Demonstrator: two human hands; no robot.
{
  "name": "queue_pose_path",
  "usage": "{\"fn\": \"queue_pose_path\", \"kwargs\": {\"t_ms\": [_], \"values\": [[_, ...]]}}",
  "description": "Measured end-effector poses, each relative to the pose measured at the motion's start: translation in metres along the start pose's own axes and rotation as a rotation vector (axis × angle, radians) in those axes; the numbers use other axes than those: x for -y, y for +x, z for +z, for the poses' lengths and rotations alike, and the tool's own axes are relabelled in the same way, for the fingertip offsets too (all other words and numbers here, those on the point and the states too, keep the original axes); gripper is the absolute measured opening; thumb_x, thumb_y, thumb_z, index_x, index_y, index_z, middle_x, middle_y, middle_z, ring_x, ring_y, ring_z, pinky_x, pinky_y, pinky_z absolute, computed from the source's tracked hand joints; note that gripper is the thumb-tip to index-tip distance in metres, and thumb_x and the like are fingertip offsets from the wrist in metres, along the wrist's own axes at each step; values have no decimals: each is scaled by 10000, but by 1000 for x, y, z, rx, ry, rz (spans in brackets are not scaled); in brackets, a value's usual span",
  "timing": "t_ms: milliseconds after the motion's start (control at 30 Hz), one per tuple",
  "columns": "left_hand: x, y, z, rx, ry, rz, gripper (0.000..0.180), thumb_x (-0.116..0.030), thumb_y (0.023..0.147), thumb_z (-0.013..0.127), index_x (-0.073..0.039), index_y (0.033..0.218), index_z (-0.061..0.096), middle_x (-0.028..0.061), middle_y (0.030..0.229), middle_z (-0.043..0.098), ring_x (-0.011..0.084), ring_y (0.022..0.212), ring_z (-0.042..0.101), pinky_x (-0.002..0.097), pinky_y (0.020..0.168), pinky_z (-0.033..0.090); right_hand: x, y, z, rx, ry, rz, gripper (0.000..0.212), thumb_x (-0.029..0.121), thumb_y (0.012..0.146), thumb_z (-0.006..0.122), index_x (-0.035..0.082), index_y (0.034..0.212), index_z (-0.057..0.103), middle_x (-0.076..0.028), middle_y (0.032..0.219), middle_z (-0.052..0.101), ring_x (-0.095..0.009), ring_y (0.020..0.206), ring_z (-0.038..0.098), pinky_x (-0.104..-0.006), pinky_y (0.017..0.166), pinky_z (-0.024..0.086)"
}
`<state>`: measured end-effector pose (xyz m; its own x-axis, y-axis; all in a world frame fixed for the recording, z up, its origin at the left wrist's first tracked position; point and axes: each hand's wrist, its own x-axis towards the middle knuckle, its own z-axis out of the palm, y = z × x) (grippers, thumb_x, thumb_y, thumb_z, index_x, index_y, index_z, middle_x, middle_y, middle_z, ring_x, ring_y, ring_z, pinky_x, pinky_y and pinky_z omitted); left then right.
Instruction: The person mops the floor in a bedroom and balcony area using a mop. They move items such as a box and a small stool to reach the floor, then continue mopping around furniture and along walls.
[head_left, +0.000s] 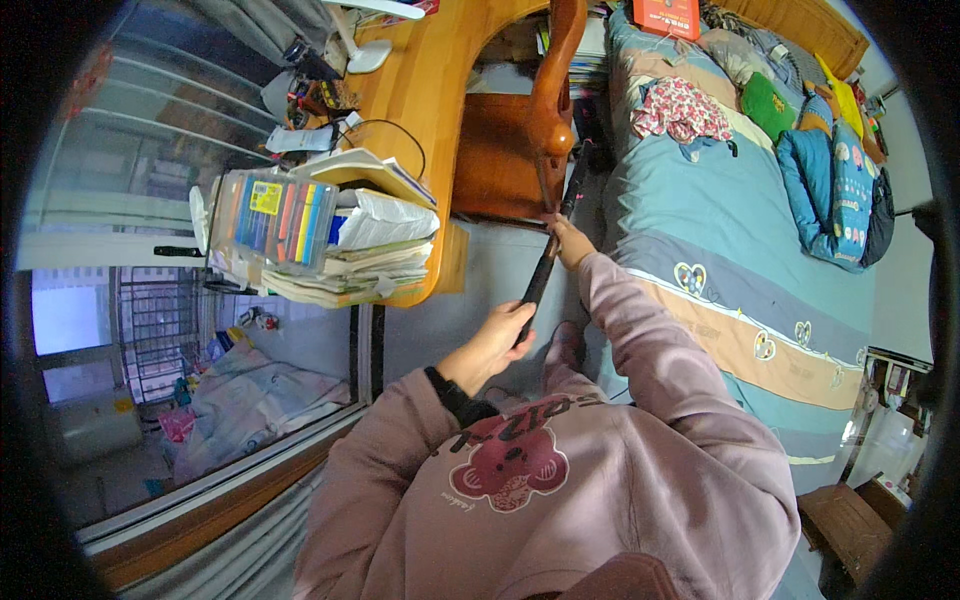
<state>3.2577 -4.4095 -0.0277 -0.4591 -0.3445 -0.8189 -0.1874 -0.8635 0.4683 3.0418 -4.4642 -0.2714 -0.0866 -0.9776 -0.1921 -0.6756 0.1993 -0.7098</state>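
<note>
Seen from above, between a wooden bench (420, 90) and a bed (720, 210). Held in both hands: a long, thin black rod (545, 265), slanting from the lower hand up toward the wooden chair (520, 130) tucked under the bench.

Left hand (495, 340) wrapped around the lower end of the rod, fingers (520, 318) curled shut on it, dark cuff at the wrist. Right hand (572, 243) higher up, fingers closed narrowly about the rod's middle, just beside the chair's front edge. Above that grip, more of the rod running on toward the chair's curved backrest and the edge of the bed; upper tip too thin to make out clearly.

Both sleeves pink, from a sweatshirt (560, 480) with a red bear print on the chest.

On the near corner of the bench, a stack of papers and books (350, 265), with a clear box of coloured pens (275, 215) leaning against its left side. Farther back, cables and small clutter. On the bed, a striped blue cover, a floral cloth (680, 108) and a green pillow (765, 105). At the left, a window (150, 300) with grey floor below the rod.
</note>
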Motion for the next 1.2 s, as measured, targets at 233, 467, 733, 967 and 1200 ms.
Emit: {"fn": "queue_pose_path", "kwargs": {"t_ms": [233,467,733,967,1200], "values": [[35,-126,-77,-33,424,-46,203,-218,989,510,-71,1121,554,-36,635,480,56,472,452,215,352,288,103,-113,32,-55,-131,-262,485,-26,707,608,136,1163,581,-102,1277,570,-336,1223,500,-438,1036,409],[103,-255,-150,-34,516,-32,179,-184,963,502,-43,1053,563,-30,601,472,75,475,430,248,420,348,170,-190,115,241,5,-200,343,105,716,709,165,1040,614,-72,1099,621,-313,1166,537,-590,950,402],[177,-440,-233,-347,478,-116,398,-166,965,504,-55,1347,506,-50,612,450,49,488,404,217,422,310,291,-254,277,721,-138,-490,264,323,776,731,152,959,646,-82,1045,626,-351,1139,545,-779,896,333],[255,-505,-240,-515,168,-69,431,-152,976,490,-73,1400,474,-40,635,470,47,481,402,194,415,305,359,-283,347,852,-241,-882,330,361,759,753,153,991,647,-73,1016,633,-342,1107,549,-726,969,319],[288,-425,-259,-504,279,191,409,-148,954,539,-46,1349,528,-33,636,503,50,495,448,206,413,313,311,-229,348,760,-255,-810,243,270,706,745,130,868,631,-105,874,624,-338,941,610,-539,941,422]]}}
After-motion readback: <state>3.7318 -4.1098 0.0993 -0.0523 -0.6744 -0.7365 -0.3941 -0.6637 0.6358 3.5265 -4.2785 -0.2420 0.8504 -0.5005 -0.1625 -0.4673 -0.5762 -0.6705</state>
